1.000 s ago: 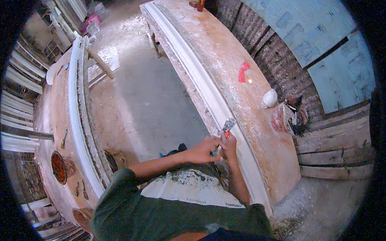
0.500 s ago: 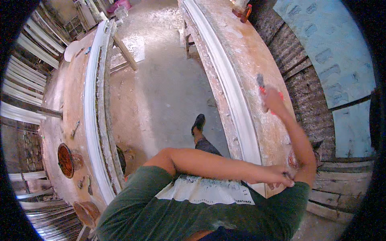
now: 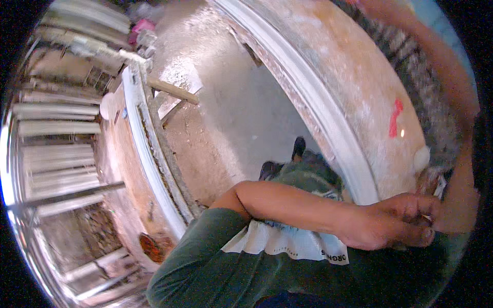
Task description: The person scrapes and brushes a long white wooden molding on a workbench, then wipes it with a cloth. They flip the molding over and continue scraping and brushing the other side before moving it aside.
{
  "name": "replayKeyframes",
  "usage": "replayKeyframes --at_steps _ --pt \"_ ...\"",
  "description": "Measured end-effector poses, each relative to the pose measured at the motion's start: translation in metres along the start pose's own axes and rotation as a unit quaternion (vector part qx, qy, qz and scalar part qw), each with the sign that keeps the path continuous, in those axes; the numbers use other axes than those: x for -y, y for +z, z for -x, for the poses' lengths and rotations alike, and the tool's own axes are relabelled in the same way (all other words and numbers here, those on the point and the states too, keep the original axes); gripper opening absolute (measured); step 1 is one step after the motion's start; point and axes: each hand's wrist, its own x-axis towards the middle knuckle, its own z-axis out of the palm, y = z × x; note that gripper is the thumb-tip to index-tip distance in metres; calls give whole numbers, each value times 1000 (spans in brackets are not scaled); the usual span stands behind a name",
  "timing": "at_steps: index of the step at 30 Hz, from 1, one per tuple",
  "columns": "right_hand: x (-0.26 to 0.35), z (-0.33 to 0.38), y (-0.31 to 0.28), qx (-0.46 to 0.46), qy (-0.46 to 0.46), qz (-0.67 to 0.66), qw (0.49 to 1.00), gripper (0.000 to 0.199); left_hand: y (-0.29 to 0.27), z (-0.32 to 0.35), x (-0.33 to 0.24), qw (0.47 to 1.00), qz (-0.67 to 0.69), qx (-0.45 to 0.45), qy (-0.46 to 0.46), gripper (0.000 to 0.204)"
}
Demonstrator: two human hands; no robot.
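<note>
My left forearm crosses my body to the right, and my left hand (image 3: pixel 400 220) is closed beside my right arm. Its fingers curl around something too small to make out; a pale tip shows between them. My right arm reaches up and away along the right edge. Blurred and partly cut off by the top edge is my right hand (image 3: pixel 377 6), so its fingers cannot be read. On the right-hand tabletop (image 3: pixel 354 77) lies a red, narrow, irregular piece (image 3: pixel 395 118), its kind unclear. A long white moulded strip (image 3: pixel 308 77) runs along that table's inner edge.
A second table at the left carries another long white strip (image 3: pixel 146 149) and a reddish-brown round container (image 3: pixel 151 246). Wooden trestle legs (image 3: pixel 174 91) stick out into the gap between the tables. White lengths (image 3: pixel 61 118) are stacked at far left. A pink item (image 3: pixel 141 30) lies at the back.
My right hand has moved up and away from the tabletop to the top edge. My left hand has shifted right, staying near my right arm. The whole view has swung and tilted.
</note>
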Motion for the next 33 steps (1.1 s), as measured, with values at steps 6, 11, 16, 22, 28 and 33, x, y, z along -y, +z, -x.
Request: replayKeyframes --at_steps 6,11,16,22,28,33 --pt "30 150 96 74 159 -101 979 25 12 3 -2 992 108 55 46 27" --pt "77 197 119 71 239 -135 959 27 11 23 0 988 93 125 -19 22" --pt "118 207 129 50 276 -156 947 29 10 42 -18 981 12 183 -62 21" --pt "150 201 135 36 277 -158 947 31 17 78 -25 980 29 178 -81 22" --pt "181 198 149 34 285 -160 945 33 18 116 -52 984 41 167 -55 23" --pt "196 181 157 17 280 -170 945 34 35 120 -50 978 -11 189 -86 24"
